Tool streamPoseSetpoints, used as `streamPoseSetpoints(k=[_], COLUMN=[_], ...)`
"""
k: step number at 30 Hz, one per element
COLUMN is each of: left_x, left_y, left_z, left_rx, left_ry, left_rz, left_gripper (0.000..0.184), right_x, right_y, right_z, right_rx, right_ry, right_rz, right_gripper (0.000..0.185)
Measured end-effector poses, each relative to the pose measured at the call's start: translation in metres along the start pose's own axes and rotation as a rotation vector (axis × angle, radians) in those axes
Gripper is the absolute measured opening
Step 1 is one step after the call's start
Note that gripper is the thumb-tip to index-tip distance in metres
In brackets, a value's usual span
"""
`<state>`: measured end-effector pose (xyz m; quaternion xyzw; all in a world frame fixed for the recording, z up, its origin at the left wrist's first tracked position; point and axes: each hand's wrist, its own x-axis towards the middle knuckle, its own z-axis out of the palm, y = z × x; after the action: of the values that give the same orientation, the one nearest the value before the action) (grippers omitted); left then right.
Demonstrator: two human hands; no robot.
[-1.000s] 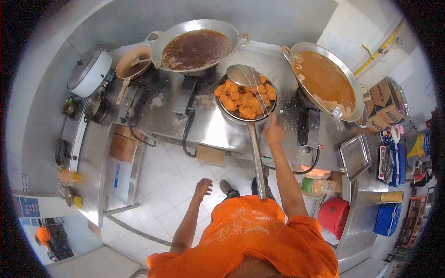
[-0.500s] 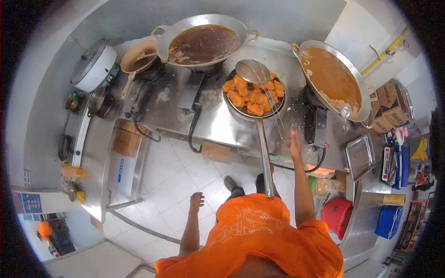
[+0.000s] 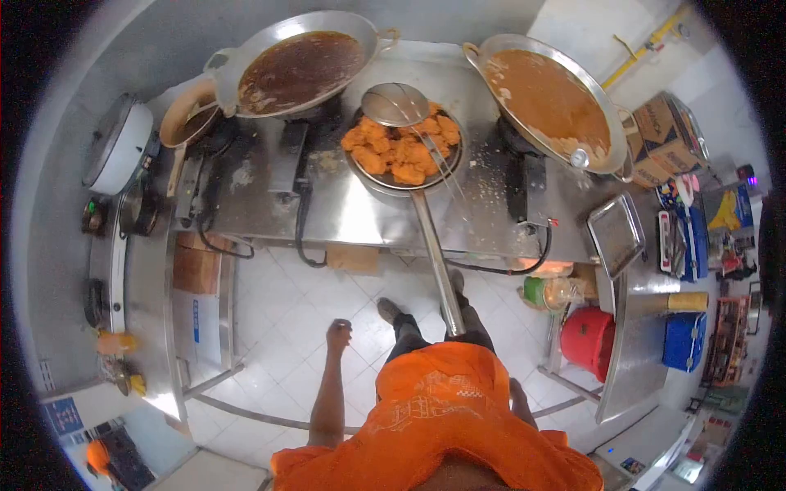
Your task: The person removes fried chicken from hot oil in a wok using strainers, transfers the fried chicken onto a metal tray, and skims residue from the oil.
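My left hand (image 3: 340, 335) hangs above the tiled floor, fingers loosely curled and apart, with nothing discernible in it. At my right side only a short piece of my lower right arm (image 3: 520, 401) shows beside the orange shirt; the fingers are hidden. In front of me, fried chicken pieces (image 3: 401, 151) lie in a large round strainer (image 3: 431, 255) whose long metal handle points towards my waist. A smaller wire-handled skimmer (image 3: 395, 105) rests on top of the chicken. Neither hand touches these tools.
Two wide pans of brown oil, the left pan (image 3: 301, 72) and the right pan (image 3: 553, 102), stand on burners. A saucepan (image 3: 190, 110) and a white pot (image 3: 119, 146) are at left. A metal tray (image 3: 616, 236), a carton (image 3: 667, 139) and a red bin (image 3: 585, 344) are at right.
My right hand has drawn back from beside the skimmer's handle to my side. The view has shifted, so the counter things appear further left. My left hand still hangs low.
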<state>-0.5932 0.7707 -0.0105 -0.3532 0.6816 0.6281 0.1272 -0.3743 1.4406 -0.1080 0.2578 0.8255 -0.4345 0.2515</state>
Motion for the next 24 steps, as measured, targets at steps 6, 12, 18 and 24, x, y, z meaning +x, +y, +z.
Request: streamPoseSetpoints(k=[6,12,18,24], left_x=[-0.008,-0.093,-0.23,-0.358], left_y=[0.15,0.361,0.514,0.628], left_z=[0.015,0.063,0.182,0.295], left_rx=[-0.206,-0.404,-0.346,-0.073], left_ry=[0.274,0.314,0.069,0.232], left_rz=[0.555,0.992,1.518,1.972], left_gripper=[0.015,0.013,0.009,0.013], right_x=[0.011,0.062,0.057,0.119], right_y=[0.018,-0.187,-0.22,0.039], right_z=[0.032,-0.031,-0.104,-0.089], right_rx=[-0.102,-0.141,0.21,-0.482], right_ry=[-0.074,0.381,0.12,0.07], right_rz=[0.037,-0.311,-0.388,-0.259], right_gripper=[0.022,0.018,0.026,0.033])
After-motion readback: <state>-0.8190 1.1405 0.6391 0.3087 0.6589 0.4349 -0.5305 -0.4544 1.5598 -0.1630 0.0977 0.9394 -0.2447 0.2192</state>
